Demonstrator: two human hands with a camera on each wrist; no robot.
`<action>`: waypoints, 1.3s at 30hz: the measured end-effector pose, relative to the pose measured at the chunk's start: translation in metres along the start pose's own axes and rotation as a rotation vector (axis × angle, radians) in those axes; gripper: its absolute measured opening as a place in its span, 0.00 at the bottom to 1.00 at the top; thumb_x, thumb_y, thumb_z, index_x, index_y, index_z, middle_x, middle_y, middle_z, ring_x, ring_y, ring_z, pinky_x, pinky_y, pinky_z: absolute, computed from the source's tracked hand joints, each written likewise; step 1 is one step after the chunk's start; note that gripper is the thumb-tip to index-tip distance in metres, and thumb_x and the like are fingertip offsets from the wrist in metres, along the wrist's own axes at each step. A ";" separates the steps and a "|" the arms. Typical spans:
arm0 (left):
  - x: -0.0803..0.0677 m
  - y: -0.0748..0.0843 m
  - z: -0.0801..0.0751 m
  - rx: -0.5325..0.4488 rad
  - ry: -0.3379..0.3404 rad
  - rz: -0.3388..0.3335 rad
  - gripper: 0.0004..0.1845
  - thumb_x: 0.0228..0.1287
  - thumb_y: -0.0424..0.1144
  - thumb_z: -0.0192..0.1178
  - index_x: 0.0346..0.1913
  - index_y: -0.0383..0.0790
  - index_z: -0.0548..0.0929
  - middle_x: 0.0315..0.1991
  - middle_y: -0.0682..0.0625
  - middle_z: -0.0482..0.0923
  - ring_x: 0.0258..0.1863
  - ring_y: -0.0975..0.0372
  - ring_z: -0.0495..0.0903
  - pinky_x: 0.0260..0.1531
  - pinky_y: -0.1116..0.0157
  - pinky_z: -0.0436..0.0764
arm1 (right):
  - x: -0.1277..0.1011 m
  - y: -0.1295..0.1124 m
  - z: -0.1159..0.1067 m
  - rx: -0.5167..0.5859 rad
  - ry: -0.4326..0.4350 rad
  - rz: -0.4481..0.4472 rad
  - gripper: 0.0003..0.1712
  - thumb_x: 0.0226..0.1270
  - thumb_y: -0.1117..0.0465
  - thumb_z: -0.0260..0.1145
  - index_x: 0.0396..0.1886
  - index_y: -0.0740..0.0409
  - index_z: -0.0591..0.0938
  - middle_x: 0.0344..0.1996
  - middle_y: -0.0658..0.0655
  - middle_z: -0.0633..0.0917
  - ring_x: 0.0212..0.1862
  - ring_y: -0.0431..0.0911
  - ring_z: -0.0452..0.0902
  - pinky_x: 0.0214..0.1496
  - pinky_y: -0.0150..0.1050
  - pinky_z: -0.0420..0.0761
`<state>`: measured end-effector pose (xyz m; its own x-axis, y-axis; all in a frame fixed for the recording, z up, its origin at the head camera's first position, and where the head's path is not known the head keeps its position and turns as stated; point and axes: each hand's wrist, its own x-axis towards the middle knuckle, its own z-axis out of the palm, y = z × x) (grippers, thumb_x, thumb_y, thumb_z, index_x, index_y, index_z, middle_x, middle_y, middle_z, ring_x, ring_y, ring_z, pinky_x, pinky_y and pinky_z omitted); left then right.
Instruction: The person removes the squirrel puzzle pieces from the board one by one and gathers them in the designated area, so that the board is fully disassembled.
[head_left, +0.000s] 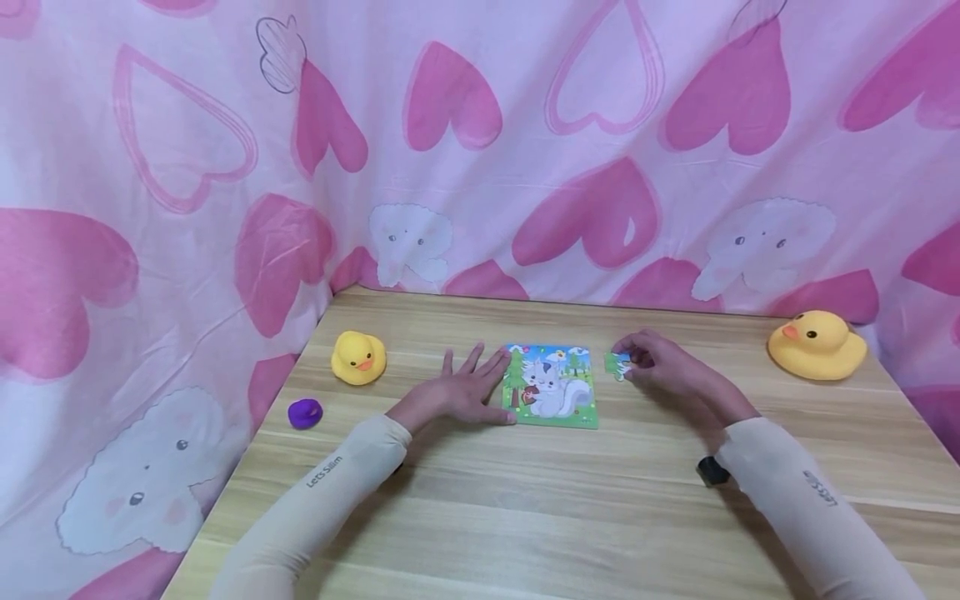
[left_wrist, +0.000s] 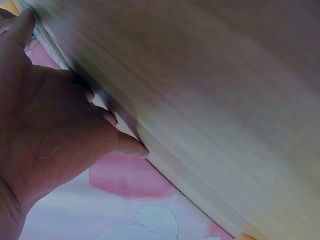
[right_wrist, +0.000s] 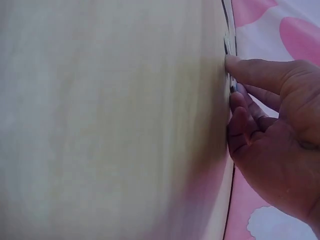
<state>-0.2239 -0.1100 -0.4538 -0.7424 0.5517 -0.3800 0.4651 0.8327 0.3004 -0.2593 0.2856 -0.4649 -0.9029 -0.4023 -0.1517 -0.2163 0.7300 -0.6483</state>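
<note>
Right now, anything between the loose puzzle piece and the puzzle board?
Nothing: in the head view a bare strip of table separates the puzzle piece, pinched by the right hand, from the puzzle board.

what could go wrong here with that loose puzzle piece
The right hand pinches the piece just off the puzzle's right edge; pushed in askew, it may jam or lift its neighbours. The left hand lies flat only at the left edge, so the puzzle might slide on the table.

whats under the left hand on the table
The left hand lies flat, fingers spread, on the wooden table, its fingertips touching the left edge of the puzzle. Whether anything lies beneath the palm is hidden.
</note>
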 end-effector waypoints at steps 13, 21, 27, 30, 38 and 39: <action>0.001 0.000 -0.003 -0.010 0.011 -0.004 0.60 0.68 0.77 0.52 0.87 0.53 0.34 0.89 0.58 0.26 0.88 0.47 0.23 0.77 0.28 0.24 | 0.015 -0.027 -0.024 -0.144 -0.107 -0.049 0.28 0.70 0.65 0.72 0.67 0.65 0.78 0.59 0.65 0.83 0.61 0.61 0.78 0.67 0.62 0.80; -0.001 0.003 -0.001 -0.022 -0.011 -0.011 0.61 0.67 0.76 0.55 0.87 0.52 0.34 0.89 0.57 0.27 0.88 0.47 0.23 0.77 0.27 0.25 | 0.033 -0.052 0.006 -0.119 0.026 -0.089 0.26 0.71 0.59 0.73 0.64 0.66 0.82 0.58 0.66 0.87 0.60 0.60 0.82 0.65 0.61 0.82; 0.000 0.005 0.001 0.002 -0.002 -0.021 0.61 0.67 0.77 0.55 0.87 0.53 0.35 0.89 0.58 0.28 0.88 0.47 0.25 0.77 0.26 0.27 | 0.043 -0.072 0.030 -0.095 0.004 -0.143 0.27 0.64 0.61 0.79 0.61 0.62 0.84 0.55 0.61 0.88 0.58 0.57 0.84 0.63 0.57 0.84; 0.000 0.005 0.000 0.004 -0.006 -0.030 0.61 0.67 0.77 0.55 0.87 0.53 0.35 0.89 0.58 0.28 0.88 0.47 0.25 0.77 0.26 0.27 | 0.045 -0.079 0.038 -0.123 -0.010 -0.168 0.27 0.62 0.60 0.80 0.60 0.61 0.85 0.54 0.59 0.87 0.58 0.55 0.82 0.65 0.56 0.82; 0.000 0.004 -0.001 0.017 -0.003 -0.028 0.60 0.68 0.77 0.53 0.87 0.52 0.34 0.89 0.57 0.27 0.88 0.47 0.25 0.77 0.27 0.28 | 0.047 -0.095 0.050 -0.171 -0.030 -0.152 0.31 0.61 0.58 0.82 0.62 0.60 0.84 0.56 0.58 0.84 0.59 0.53 0.79 0.69 0.55 0.80; 0.000 0.004 -0.002 0.019 -0.005 -0.029 0.60 0.68 0.77 0.53 0.87 0.52 0.34 0.88 0.57 0.27 0.88 0.47 0.25 0.77 0.27 0.28 | 0.048 -0.097 0.050 -0.187 -0.028 -0.150 0.31 0.60 0.58 0.83 0.62 0.59 0.85 0.56 0.58 0.84 0.59 0.52 0.79 0.68 0.54 0.81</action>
<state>-0.2225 -0.1066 -0.4509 -0.7534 0.5274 -0.3927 0.4524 0.8492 0.2724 -0.2630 0.1678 -0.4467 -0.8454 -0.5271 -0.0862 -0.4146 0.7493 -0.5165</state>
